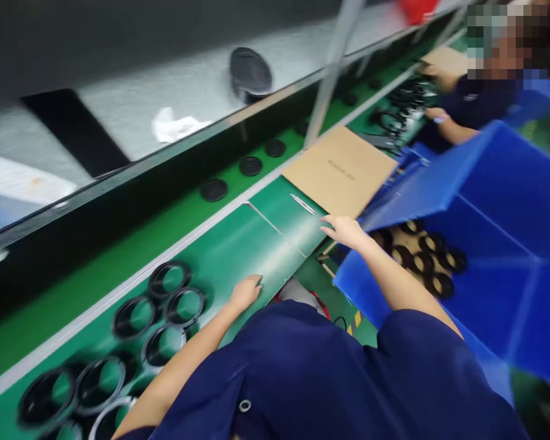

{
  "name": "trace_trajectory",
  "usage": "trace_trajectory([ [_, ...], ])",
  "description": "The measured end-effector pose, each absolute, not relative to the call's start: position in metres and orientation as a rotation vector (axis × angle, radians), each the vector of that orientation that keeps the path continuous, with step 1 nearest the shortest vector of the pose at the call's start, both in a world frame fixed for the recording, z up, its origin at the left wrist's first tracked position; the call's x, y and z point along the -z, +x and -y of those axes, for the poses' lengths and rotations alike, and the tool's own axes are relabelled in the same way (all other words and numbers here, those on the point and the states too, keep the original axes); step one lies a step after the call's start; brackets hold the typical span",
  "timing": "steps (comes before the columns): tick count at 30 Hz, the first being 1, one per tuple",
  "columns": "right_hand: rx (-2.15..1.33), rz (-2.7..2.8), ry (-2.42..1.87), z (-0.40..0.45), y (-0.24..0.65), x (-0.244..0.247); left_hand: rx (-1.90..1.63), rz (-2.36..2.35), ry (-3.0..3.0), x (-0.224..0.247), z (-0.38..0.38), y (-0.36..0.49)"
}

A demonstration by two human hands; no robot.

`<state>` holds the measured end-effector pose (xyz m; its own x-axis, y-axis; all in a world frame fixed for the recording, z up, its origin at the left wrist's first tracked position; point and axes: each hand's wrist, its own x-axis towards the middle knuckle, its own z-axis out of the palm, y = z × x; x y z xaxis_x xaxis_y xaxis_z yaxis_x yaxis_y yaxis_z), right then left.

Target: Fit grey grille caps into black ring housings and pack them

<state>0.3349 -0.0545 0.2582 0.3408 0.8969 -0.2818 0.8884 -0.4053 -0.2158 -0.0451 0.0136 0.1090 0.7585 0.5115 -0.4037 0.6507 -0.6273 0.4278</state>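
The left hand (246,292) rests empty, fingers curled loosely, on the green bench (238,244), with a cluster of black rings (165,305) lying just to its left. The right hand (346,231) is flat and empty, fingers spread on the bench edge, touching the blue crate (486,201); a cardboard sheet (341,171) lies just beyond it.

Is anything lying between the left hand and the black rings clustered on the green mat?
Nothing visible does. The left hand rests on the green mat, and only bare mat separates it from the nearest black rings to its left.
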Motion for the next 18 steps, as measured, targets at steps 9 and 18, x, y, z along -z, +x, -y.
trace_trajectory([
  [9, -0.530, 0.816, -3.064, 0.322, 0.370, -0.276, -0.199, -0.250, 2.525, -0.200, 0.012, 0.063],
  [18, -0.544, 0.747, -2.854, 0.321, 0.394, -0.190, -0.052, 0.496, 2.777, -0.211, 0.096, 0.285],
])
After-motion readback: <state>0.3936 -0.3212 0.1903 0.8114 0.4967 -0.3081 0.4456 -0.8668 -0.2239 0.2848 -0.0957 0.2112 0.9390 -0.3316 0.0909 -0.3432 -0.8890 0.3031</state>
